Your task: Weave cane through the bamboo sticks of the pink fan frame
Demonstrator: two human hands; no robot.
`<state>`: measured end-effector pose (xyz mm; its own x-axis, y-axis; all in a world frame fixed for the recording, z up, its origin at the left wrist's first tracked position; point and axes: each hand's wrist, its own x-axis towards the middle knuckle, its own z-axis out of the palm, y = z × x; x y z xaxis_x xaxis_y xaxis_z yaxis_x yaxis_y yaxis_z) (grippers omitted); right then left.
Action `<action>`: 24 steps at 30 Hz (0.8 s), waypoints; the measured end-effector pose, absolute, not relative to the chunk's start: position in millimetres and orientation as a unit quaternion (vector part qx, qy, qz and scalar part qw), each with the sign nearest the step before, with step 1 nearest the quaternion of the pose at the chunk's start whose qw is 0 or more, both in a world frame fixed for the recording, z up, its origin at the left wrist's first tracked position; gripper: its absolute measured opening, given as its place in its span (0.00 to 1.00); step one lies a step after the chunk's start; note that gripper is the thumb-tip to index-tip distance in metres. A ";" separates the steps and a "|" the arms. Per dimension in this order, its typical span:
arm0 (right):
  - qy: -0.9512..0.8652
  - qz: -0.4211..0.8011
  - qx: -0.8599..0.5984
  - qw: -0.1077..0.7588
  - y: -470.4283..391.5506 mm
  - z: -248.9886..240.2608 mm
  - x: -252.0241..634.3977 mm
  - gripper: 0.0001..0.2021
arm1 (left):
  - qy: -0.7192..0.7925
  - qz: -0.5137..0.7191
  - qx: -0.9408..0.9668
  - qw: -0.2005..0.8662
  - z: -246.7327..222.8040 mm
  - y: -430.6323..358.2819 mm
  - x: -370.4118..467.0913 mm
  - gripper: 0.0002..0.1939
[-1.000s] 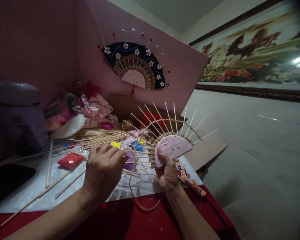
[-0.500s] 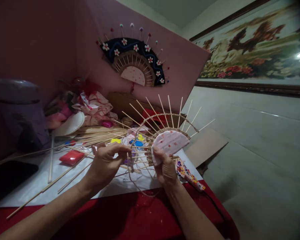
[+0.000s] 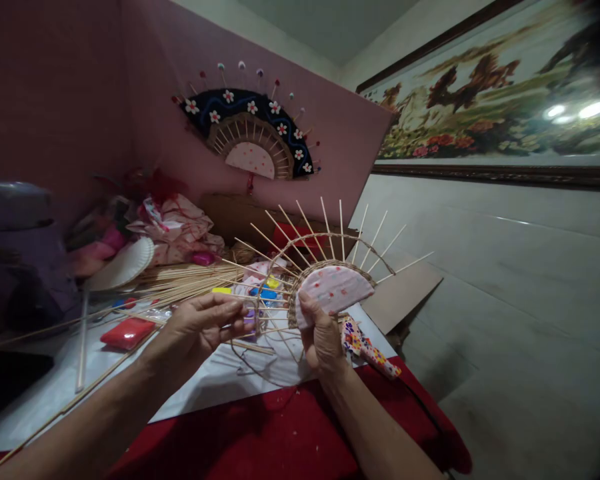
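Note:
My right hand [image 3: 323, 337] grips the lower left of a half-round fan frame [image 3: 337, 288], thumb over its pink dotted cloth face. Thin wooden sticks [image 3: 300, 240] fan out from its woven twine edge. A looser arc of twisted twine [image 3: 310, 236] runs through the sticks farther out. At the left end of that arc, my left hand [image 3: 203, 330] pinches the twine [image 3: 253, 308] between thumb and fingers. A loose tail of twine hangs below onto the white sheet.
A finished dark fan with flowers [image 3: 253, 110] is on the pink board behind. Bundled sticks [image 3: 187, 280], a red packet [image 3: 127, 333], a white paper plate [image 3: 125, 263] and a floral-patterned tool [image 3: 370, 350] lie on the table. A framed horse picture [image 3: 480, 93] hangs right.
The view has shifted slightly right. My left hand has turned a little, its lower fingers loosening, still at the left end of the twine arc. My right hand keeps its hold on the fan frame.

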<state>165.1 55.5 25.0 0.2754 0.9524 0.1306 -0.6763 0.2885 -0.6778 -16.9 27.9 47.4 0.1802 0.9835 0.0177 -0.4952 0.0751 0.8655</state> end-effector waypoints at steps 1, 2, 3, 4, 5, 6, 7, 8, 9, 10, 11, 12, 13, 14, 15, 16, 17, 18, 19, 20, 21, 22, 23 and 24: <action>-0.266 0.537 -0.258 0.758 55.3 25.5 165.2 0.18 | 0.320 0.554 0.395 0.659 46.5 28.8 -17.5 0.04; -0.263 0.535 -0.259 0.760 55.2 26.0 165.2 0.18 | 0.328 0.550 0.404 0.653 45.7 29.3 -17.7 0.06; -0.260 0.534 -0.260 0.761 55.0 26.5 165.4 0.18 | 0.340 0.545 0.416 0.644 44.8 29.3 -17.4 0.09; -0.258 0.533 -0.260 0.762 54.9 26.9 165.5 0.18 | 0.356 0.541 0.429 0.630 44.1 29.0 -16.6 0.12; -0.256 0.533 -0.261 0.763 54.9 27.1 165.7 0.17 | 0.377 0.538 0.442 0.611 43.3 28.4 -15.3 0.15; -0.254 0.532 -0.261 0.765 54.9 27.3 165.9 0.17 | 0.401 0.531 0.456 0.590 42.4 27.8 -13.6 0.18; -0.252 0.531 -0.260 0.766 54.9 27.3 166.1 0.18 | 0.424 0.522 0.473 0.569 41.3 27.3 -11.6 0.19; -0.250 0.529 -0.260 0.768 54.9 27.2 166.1 0.18 | 0.440 0.513 0.491 0.550 40.0 27.1 -9.6 0.20; -0.249 0.527 -0.260 0.769 54.8 27.2 166.1 0.18 | 0.447 0.507 0.507 0.535 38.2 27.2 -7.7 0.20; -0.248 0.525 -0.260 0.771 54.6 27.0 166.1 0.19 | 0.445 0.503 0.522 0.526 36.2 27.7 -6.2 0.20; -0.247 0.524 -0.260 0.772 54.4 26.9 166.0 0.19 | 0.438 0.499 0.534 0.522 34.1 28.4 -5.0 0.20; -0.246 0.524 -0.259 0.773 54.1 26.8 165.9 0.19 | 0.430 0.497 0.544 0.522 32.1 29.2 -4.2 0.19; -0.245 0.526 -0.259 0.772 53.9 26.8 165.9 0.18 | 0.424 0.494 0.552 0.522 30.4 29.9 -3.7 0.19; -0.244 0.528 -0.257 0.771 53.7 26.7 165.9 0.18 | 0.420 0.491 0.559 0.520 29.2 30.5 -3.5 0.18; -0.244 0.531 -0.256 0.770 53.7 26.6 166.0 0.17 | 0.420 0.487 0.565 0.517 28.5 30.7 -3.5 0.18; -0.243 0.534 -0.255 0.769 53.7 26.6 166.1 0.17 | 0.421 0.485 0.568 0.514 28.4 30.6 -3.6 0.17; -0.243 0.536 -0.254 0.768 53.7 26.6 166.3 0.16 | 0.423 0.483 0.570 0.512 28.7 30.3 -3.8 0.17; -0.243 0.537 -0.253 0.767 53.9 26.7 166.4 0.16 | 0.425 0.482 0.572 0.509 29.4 29.6 -4.0 0.17; -0.243 0.538 -0.253 0.767 54.0 26.7 166.6 0.16 | 0.425 0.481 0.576 0.506 30.1 28.8 -4.1 0.17; -0.244 0.538 -0.252 0.767 54.1 26.7 166.7 0.16 | 0.423 0.479 0.584 0.502 30.9 27.9 -4.2 0.17; -0.244 0.538 -0.251 0.767 54.2 26.5 166.8 0.16 | 0.418 0.478 0.593 0.495 31.4 26.9 -4.3 0.17; -0.244 0.539 -0.251 0.766 54.4 26.3 166.9 0.16 | 0.412 0.478 0.604 0.487 31.8 25.9 -4.3 0.16; -0.244 0.539 -0.252 0.766 54.6 25.8 166.9 0.16 | 0.406 0.477 0.615 0.479 32.0 25.0 -4.3 0.16; -0.243 0.539 -0.253 0.765 54.8 25.3 166.9 0.16 | 0.401 0.475 0.624 0.473 32.0 24.3 -4.4 0.16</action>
<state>166.9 54.8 25.3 0.2997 0.9489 0.0988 -0.7023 0.2895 -0.6503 -4.4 24.3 32.0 0.2266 0.9504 0.2129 0.0509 -0.2298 0.9719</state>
